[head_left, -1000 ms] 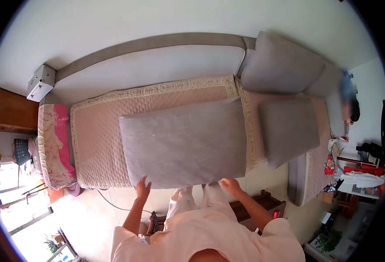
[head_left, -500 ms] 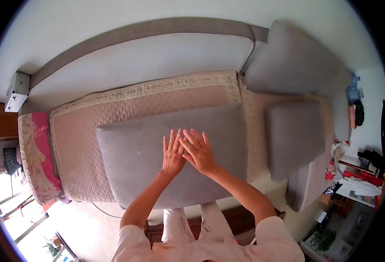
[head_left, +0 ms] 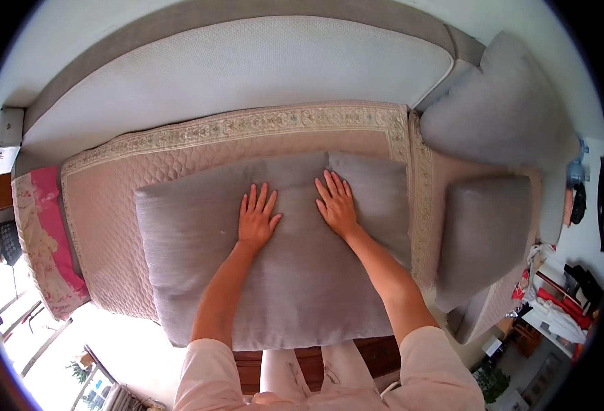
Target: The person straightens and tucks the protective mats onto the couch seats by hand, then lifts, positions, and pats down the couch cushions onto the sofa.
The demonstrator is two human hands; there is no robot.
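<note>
A large grey cushion [head_left: 295,274] lies flat on the sofa seat in front of me, its near edge reaching over my legs. My left hand [head_left: 257,218] rests palm down on its upper middle, fingers spread and pointing away from me. To the right, my right hand [head_left: 338,203] presses on the same cushion with its fingers apart, a gap between the two hands. The cushion's surface dips and creases around the fingertips. Under it is a beige quilted sofa cover [head_left: 110,205] with a patterned border.
Another grey cushion [head_left: 487,233] lies on the right seat, and a large one [head_left: 497,116] leans in the back corner. The sofa backrest [head_left: 261,68] runs behind. A pink floral cloth [head_left: 48,240] covers the left arm, near a silver case [head_left: 6,140]. Cluttered shelves [head_left: 555,308] stand at right.
My hands were close together with fingertips overlapping over the cushion. They have moved apart and further forward, now pressing on it. The view has shifted, and the cushion looks more creased.
</note>
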